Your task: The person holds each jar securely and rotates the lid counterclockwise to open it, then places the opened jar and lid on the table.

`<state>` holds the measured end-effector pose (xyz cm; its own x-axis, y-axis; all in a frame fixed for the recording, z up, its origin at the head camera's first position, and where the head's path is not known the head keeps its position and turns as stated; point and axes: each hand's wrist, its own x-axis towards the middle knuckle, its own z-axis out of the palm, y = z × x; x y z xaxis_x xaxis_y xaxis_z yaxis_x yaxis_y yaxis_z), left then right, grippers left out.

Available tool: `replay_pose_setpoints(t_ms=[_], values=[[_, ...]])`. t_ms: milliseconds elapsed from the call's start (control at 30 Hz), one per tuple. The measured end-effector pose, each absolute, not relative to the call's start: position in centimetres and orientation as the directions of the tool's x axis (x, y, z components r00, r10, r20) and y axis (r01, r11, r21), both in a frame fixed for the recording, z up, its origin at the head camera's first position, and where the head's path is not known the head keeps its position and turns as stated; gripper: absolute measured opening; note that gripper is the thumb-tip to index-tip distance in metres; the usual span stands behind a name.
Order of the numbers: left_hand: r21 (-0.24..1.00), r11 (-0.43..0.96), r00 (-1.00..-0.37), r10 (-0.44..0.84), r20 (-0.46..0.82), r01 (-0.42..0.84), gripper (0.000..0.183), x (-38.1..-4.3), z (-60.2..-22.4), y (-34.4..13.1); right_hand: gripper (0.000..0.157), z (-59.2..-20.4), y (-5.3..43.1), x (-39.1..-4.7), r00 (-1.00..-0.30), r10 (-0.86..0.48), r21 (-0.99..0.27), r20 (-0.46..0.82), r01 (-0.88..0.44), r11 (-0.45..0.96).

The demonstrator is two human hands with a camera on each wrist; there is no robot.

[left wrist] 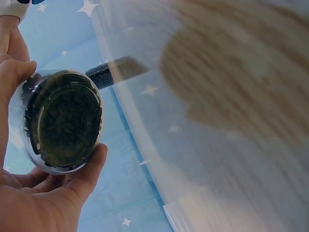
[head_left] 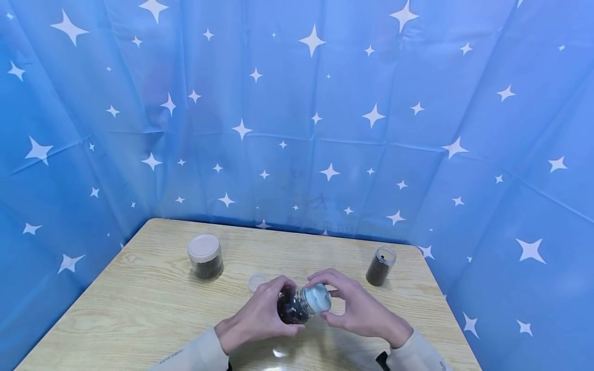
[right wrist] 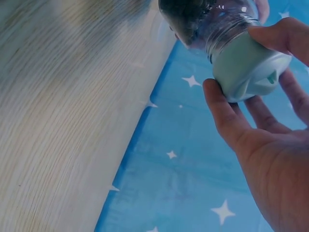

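A clear jar (head_left: 292,307) of dark seeds or beans is held tilted above the table, its pale blue-green lid (head_left: 318,298) towards the right. My left hand (head_left: 265,312) grips the jar's body, fingers and thumb curved round it. With its fingertips and thumb, my right hand (head_left: 356,305) holds the lid at its rim. The lid sits on the jar's mouth, as the right wrist view shows, with a small moulded spout on the lid (right wrist: 251,72). Through the jar's base (left wrist: 67,121) in the left wrist view, the dark contents show packed together.
A wide jar (head_left: 205,257) with a pinkish-white lid and dark contents stands at the back left. An uncovered small jar (head_left: 381,266) of dark grains stands at the right. Behind my left hand a clear round disc (head_left: 257,282) lies on the wooden table (head_left: 116,293). Blue starry curtain (head_left: 287,103) surrounds the table.
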<state>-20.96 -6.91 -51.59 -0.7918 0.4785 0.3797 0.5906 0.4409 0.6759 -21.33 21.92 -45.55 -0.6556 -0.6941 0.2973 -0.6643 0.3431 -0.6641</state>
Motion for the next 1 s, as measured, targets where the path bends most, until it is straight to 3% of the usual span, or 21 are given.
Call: replay_pose_setpoints(t_ms=[667, 1000], values=[[0.667, 0.467, -0.804, 0.456, 0.381, 0.581, 0.074, -20.9, -51.5, -7.0, 0.073, -46.3, 24.1, -22.0, -0.740, -0.602, -0.683, 0.301, -0.607, 0.405], [0.653, 0.477, -0.802, 0.446, 0.397, 0.588, 0.072, -20.9, -51.7, -7.1, 0.065, -46.8, 25.5, -22.5, -0.824, -0.524, -0.645, 0.216, -0.523, 0.556]])
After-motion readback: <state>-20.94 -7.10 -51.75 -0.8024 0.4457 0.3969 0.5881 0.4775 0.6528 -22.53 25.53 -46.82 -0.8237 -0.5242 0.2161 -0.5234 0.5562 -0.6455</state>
